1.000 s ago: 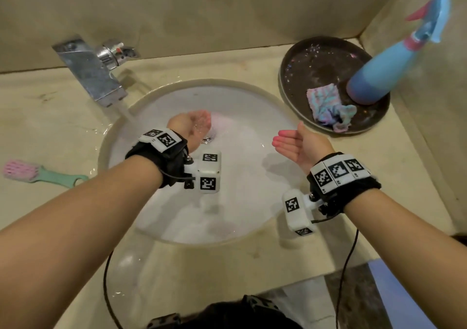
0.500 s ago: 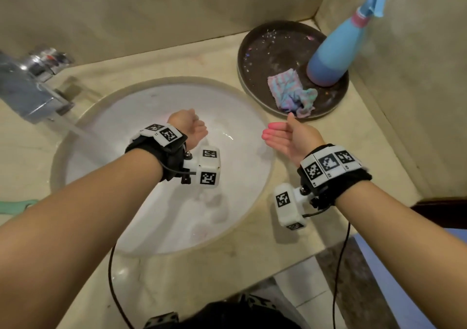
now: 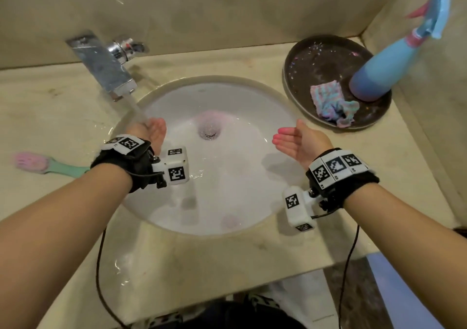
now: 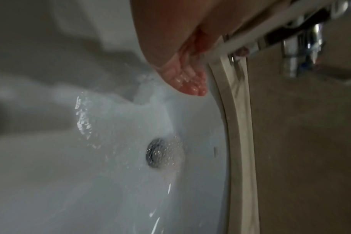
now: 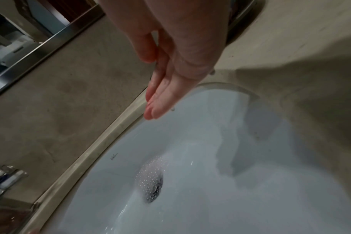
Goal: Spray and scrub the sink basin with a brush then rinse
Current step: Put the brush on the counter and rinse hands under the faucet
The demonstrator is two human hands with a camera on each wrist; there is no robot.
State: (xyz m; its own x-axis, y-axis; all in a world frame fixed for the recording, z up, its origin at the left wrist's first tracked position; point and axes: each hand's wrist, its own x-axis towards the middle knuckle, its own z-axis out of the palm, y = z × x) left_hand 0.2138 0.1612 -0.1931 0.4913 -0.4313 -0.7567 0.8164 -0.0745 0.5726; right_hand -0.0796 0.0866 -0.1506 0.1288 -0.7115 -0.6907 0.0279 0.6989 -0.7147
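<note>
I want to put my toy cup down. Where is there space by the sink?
Bare beige counter lies left of the chrome tap, behind the pink-and-green brush. The front ledge before the white basin is bare but wet. The dark round tray is crowded: blue spray bottle and striped cloth.

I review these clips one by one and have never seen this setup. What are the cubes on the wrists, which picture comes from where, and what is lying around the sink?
No machine here: a person works bare-handed. The patterned cubes are wrist-worn cameras. One picture comes from a head camera looking down; the other two look along each hand.

The left hand is cupped, palm up, under the water running from the tap into the sink. The right hand is open over the sink's right edge, holding nothing.

On the counter, a brush lies to the left. To the right, a dark tray holds a spray bottle and a crumpled cloth.
</note>
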